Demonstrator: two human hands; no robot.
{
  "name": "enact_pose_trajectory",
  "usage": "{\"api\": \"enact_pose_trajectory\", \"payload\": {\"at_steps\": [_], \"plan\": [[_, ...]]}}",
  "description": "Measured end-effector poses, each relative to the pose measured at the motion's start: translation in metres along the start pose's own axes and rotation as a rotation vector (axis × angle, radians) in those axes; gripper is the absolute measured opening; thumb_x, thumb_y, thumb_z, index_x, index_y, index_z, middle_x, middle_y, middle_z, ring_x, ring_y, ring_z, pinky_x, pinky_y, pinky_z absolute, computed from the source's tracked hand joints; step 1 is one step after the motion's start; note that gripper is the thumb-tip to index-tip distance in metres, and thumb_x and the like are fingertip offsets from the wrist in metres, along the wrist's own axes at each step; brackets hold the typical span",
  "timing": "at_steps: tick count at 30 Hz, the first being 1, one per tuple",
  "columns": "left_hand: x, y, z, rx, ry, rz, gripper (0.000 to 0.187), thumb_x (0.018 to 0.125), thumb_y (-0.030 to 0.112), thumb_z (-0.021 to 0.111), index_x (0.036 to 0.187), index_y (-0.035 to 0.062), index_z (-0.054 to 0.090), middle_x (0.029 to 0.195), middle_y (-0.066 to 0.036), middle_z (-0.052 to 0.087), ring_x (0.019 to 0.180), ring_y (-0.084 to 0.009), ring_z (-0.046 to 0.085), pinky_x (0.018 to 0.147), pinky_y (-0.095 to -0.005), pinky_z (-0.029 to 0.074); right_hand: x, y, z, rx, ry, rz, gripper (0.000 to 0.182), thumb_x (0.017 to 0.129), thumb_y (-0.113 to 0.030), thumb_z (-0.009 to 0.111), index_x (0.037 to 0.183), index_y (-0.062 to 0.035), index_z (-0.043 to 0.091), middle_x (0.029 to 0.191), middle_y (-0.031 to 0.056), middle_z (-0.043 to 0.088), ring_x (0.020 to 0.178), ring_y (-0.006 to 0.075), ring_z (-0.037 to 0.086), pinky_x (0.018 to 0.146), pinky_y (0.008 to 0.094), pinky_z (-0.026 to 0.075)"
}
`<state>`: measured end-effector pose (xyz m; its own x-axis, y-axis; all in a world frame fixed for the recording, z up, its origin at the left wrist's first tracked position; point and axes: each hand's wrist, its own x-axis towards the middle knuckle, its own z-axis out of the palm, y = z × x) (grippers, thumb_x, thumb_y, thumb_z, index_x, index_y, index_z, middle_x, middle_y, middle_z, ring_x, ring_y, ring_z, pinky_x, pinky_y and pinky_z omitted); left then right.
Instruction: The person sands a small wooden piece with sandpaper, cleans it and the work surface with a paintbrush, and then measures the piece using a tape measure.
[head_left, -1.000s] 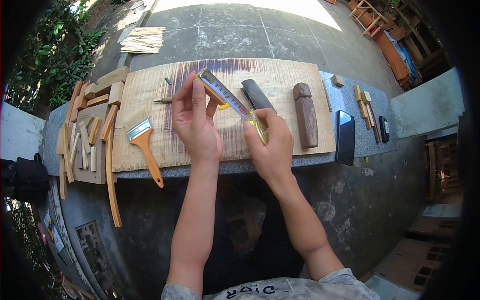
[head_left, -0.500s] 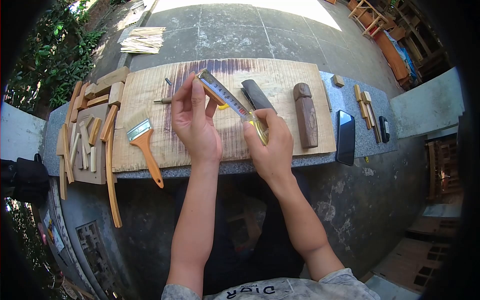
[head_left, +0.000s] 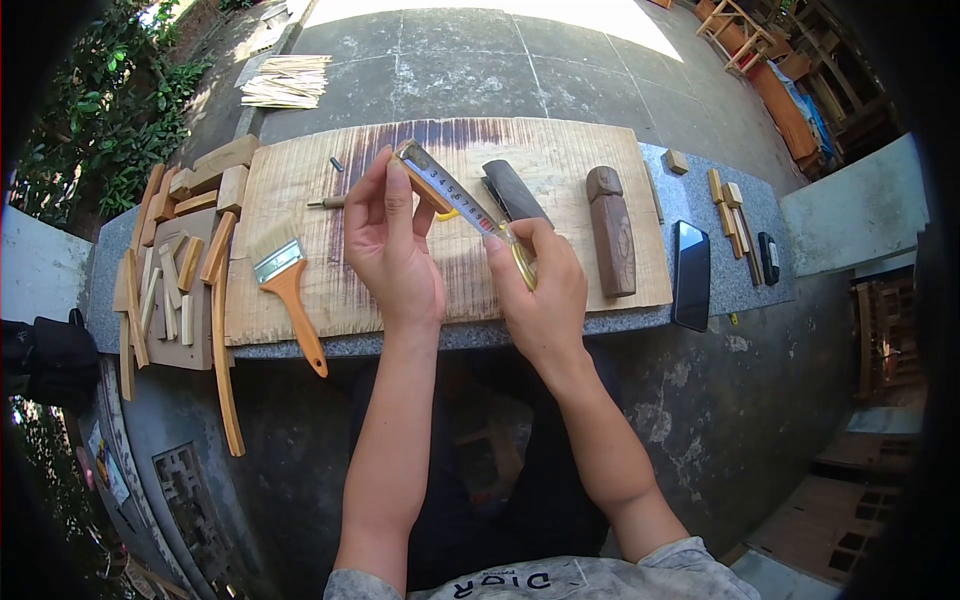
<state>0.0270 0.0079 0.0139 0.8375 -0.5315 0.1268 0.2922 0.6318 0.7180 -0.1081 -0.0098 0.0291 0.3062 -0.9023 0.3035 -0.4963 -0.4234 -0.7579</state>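
Observation:
My left hand [head_left: 400, 240] is closed at the fingertips on a small wooden piece [head_left: 432, 195], together with the hooked end of a tape measure. The numbered blade [head_left: 457, 198] runs along the wood, slanting down to the right. Its case [head_left: 522, 262], yellowish and partly covered by my fingers, sits in my right hand [head_left: 543, 300], whose thumb presses near the blade's mouth. Both hands are raised above a broad wooden board [head_left: 460, 300]. Behind the right hand lies a dark, curved object [head_left: 515, 190]. Part of a yellow item [head_left: 447, 214] shows beneath the blade.
Left of my hands is a brush [head_left: 287, 285] with an orange handle, beside stacked wood pieces [head_left: 190, 265]. To the right lie a dark wooden tool [head_left: 612, 235], a phone [head_left: 691, 275] and several small sticks [head_left: 735, 220]. The stone tabletop [head_left: 650, 316] ends close to my body.

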Motion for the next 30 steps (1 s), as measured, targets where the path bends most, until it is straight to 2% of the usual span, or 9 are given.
{"api": "enact_pose_trajectory", "payload": {"at_steps": [30], "plan": [[-0.0016, 0.0003, 0.001, 0.003, -0.009, 0.012, 0.023, 0.107, 0.016, 0.064, 0.128, 0.0084, 0.065, 0.125, -0.003, 0.068, 0.11, -0.0104, 0.068, 0.089, -0.0288, 0.062, -0.0001, 0.0015, -0.0006, 0.003, -0.009, 0.011, 0.038, 0.095, -0.038, 0.07, 0.106, -0.0017, 0.066, 0.09, 0.0185, 0.067, 0.084, 0.0363, 0.066, 0.074, 0.0478, 0.051]]}}
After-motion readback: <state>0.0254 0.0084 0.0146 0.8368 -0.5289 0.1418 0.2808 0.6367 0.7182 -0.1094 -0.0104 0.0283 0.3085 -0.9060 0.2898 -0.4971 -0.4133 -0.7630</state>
